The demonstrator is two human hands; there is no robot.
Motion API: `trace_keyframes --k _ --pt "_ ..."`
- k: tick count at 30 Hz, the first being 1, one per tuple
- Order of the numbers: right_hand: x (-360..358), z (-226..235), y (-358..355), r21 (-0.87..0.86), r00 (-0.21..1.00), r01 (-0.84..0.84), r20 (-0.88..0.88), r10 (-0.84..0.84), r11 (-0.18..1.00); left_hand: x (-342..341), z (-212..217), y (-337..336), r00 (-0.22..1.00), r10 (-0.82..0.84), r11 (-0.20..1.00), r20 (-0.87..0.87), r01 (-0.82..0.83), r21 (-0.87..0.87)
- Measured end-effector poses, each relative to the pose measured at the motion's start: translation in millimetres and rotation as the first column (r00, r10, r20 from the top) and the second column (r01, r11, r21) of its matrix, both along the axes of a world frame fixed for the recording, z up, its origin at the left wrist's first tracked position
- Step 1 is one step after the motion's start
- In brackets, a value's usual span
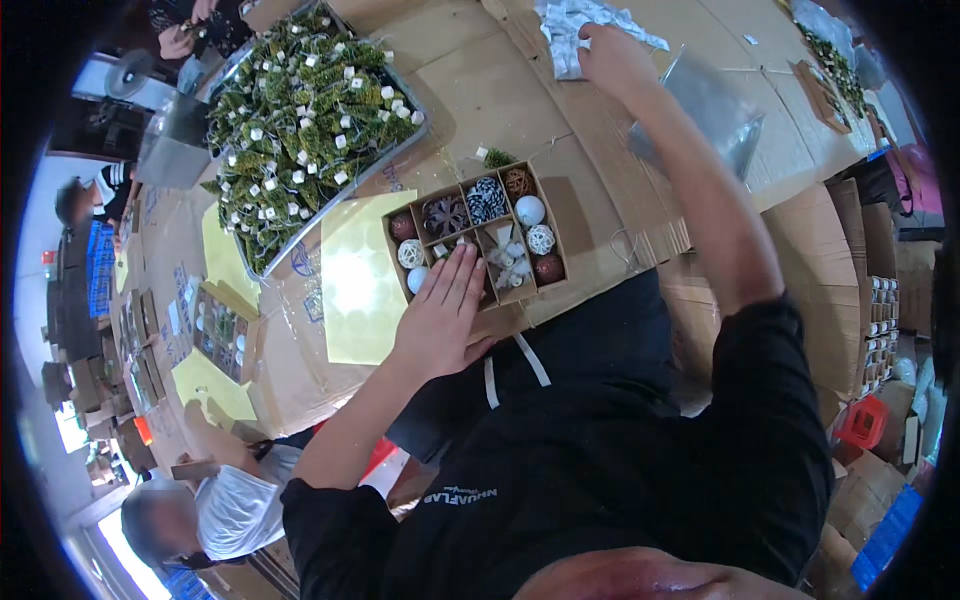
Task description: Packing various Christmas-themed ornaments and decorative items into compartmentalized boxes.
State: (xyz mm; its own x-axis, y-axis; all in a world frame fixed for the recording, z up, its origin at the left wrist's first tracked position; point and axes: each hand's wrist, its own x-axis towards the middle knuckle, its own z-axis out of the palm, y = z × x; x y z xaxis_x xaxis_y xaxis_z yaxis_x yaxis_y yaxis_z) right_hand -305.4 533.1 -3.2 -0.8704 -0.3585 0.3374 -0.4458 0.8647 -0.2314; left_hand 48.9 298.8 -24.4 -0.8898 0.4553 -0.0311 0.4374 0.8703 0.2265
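Observation:
A divided cardboard box [560, 235] lies in front of me. In its compartments are white and brown balls, woven balls, a brown snowflake-like ornament [445, 214], a black-and-white pinecone [486, 199] and white ornaments [510, 262]. My left hand [445, 300] rests flat over the near left part of the box, fingers stretched out, covering what lies under it. Farther off to the right, my right hand [612, 62] touches a pile of white paper slips [565, 35]. Its fingers are bent in at the pile's edge; what they pinch, if anything, is too small to make out.
A clear tub [335, 190] heaped with green sprigs bearing white tags stands far left. Yellow card sheets [355, 300] lie beside the box; a clear plastic sheet [705, 105] is under my right forearm. Another person [235, 500] sits at left. Stacked cartons [815, 270] stand at right.

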Motion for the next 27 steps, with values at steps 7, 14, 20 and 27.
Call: trace_keyframes --k 7,14,20,27 --pt "-85.6 -22.2 29.8 0.267 0.939 -0.318 0.223 0.263 0.91 0.0 -11.2 -1.1 0.997 -0.008 1.0 -0.077 0.01 0.02" --pt "-58.6 29.3 30.8 0.011 0.987 -0.098 0.131 0.095 0.995 3.4 -6.7 0.6 0.995 0.028 0.999 -0.093 -0.024 0.045" --pt "-3.2 36.1 12.9 -0.251 0.987 -0.159 -0.017 0.16 0.955 6.0 -9.8 -3.5 0.994 0.051 0.997 -0.094 -0.045 0.063" --pt "154.2 82.7 -14.5 -0.552 0.862 -0.474 -0.129 0.491 0.686 1.4 -8.6 -0.6 0.99 0.076 0.989 -0.116 -0.06 0.134"
